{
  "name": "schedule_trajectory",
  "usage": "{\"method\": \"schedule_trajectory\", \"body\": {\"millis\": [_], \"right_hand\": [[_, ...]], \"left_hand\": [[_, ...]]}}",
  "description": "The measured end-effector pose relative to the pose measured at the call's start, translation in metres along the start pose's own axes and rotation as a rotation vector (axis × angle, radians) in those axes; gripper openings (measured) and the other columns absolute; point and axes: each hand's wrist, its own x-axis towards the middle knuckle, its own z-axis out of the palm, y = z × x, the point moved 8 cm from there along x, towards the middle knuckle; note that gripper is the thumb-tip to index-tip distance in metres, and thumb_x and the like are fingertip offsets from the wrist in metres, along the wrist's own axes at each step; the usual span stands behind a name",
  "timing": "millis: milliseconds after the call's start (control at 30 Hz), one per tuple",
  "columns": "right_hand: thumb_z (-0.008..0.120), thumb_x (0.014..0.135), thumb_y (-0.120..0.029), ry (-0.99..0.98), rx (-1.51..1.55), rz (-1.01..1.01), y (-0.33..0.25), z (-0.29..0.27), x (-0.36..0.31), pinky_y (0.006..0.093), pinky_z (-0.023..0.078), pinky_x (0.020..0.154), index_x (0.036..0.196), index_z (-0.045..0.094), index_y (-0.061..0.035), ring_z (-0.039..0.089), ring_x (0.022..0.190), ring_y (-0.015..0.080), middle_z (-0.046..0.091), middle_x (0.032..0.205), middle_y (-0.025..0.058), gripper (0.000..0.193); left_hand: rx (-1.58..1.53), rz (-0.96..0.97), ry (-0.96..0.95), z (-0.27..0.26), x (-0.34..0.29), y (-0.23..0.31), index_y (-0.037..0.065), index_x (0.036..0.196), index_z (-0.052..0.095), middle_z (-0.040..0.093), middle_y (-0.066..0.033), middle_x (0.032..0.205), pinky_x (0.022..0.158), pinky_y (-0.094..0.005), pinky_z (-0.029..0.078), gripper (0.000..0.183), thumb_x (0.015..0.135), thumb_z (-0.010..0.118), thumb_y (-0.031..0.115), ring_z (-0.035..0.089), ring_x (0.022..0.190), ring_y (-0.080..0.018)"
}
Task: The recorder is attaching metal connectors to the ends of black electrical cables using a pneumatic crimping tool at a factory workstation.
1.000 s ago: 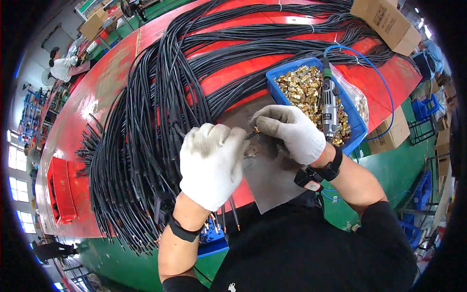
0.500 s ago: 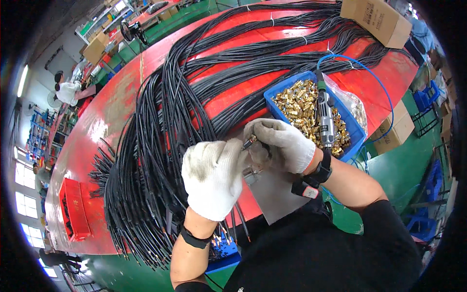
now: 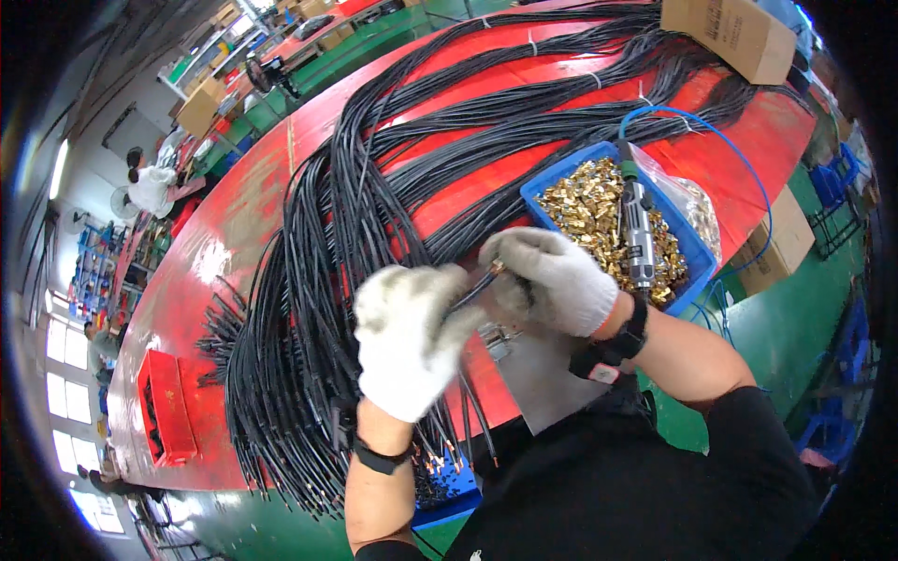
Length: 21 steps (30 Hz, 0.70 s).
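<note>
My left hand [image 3: 407,341], in a white knit glove, is closed around a black cable [image 3: 476,289] near its end. The cable's end slants up and right toward my right hand [image 3: 552,280], also gloved. At the copper-coloured tip [image 3: 497,268], my right thumb and fingers are pinched together; whether a fitting sits there is too small to tell. Below my hands lies a grey metal plate [image 3: 543,379] with a small metal fixture [image 3: 498,340]. A thick bundle of black cables [image 3: 309,327] hangs beside my left hand, several with bare copper ends.
A blue bin [image 3: 694,278] of brass fittings [image 3: 585,201] stands right of my hands, with a grey air tool [image 3: 639,234] across it on a blue hose [image 3: 762,187]. On the red table [image 3: 210,262] are a red box [image 3: 173,411] and a cardboard box [image 3: 730,37]. A blue tray [image 3: 454,505] sits below.
The whole view has shifted, so the scene sits slightly farther right. More of the black cable now shows between my hands, and my left fingers have blurred with motion.
</note>
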Motion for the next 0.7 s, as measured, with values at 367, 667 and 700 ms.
{"method": "schedule_trajectory", "body": {"millis": [367,667,700], "right_hand": [[0.065,0.114,-0.028,0.104,0.100,-0.206,-0.063,-0.013,-0.018,0.0276,0.052,0.062,0.122,0.071,-0.0001,0.066,0.069,0.0119,0.071,0.089,0.0032,0.029],[0.070,0.110,-0.017,0.062,-0.400,-0.406,-0.097,0.003,-0.050,0.0279,0.059,0.079,0.130,0.076,0.0030,0.074,0.089,0.0105,0.079,0.103,0.0066,0.029],[0.071,0.109,-0.015,0.043,-0.481,-0.505,-0.099,0.007,-0.051,0.0285,0.059,0.081,0.131,0.076,0.0037,0.075,0.092,0.0112,0.080,0.105,0.0069,0.029]], "left_hand": [[0.195,-0.257,-0.120,0.025,-0.013,-0.084,0.010,0.145,0.069,0.065,-0.0212,0.149,0.114,-0.0498,0.053,0.061,0.086,0.085,0.014,0.065,0.132,-0.0441],[-0.104,-0.058,-0.121,0.021,0.017,-0.029,0.003,0.120,0.078,0.078,-0.0181,0.120,0.098,-0.0468,0.059,0.037,0.086,0.084,0.017,0.074,0.112,-0.0390],[-0.129,-0.028,-0.123,0.018,0.020,-0.020,0.001,0.121,0.078,0.078,-0.0182,0.119,0.096,-0.0456,0.059,0.038,0.087,0.082,0.019,0.075,0.108,-0.0385]]}}
